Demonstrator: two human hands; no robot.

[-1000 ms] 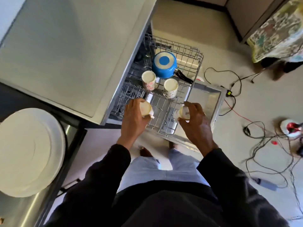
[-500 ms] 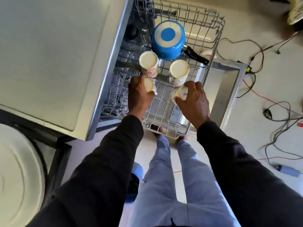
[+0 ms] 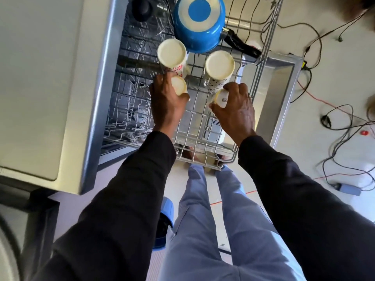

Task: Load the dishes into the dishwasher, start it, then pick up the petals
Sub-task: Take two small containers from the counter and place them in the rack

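Observation:
The dishwasher's upper wire rack is pulled out over the open door. My left hand grips a small cream cup upside down just in front of a mug with red flowers. My right hand holds a second small cup with black lettering on its base, close to a dotted mug. Both mugs stand inverted in the rack. Behind them sits an upturned blue saucepan with a black handle.
A glass lid with a black knob lies in the rack's back left. The white countertop is on the left. Loose cables and a small grey box lie on the floor to the right. A blue object is by my legs.
I have leaned in closer over the rack. Both hands have carried their cups forward and down, until they sit right by the two inverted mugs.

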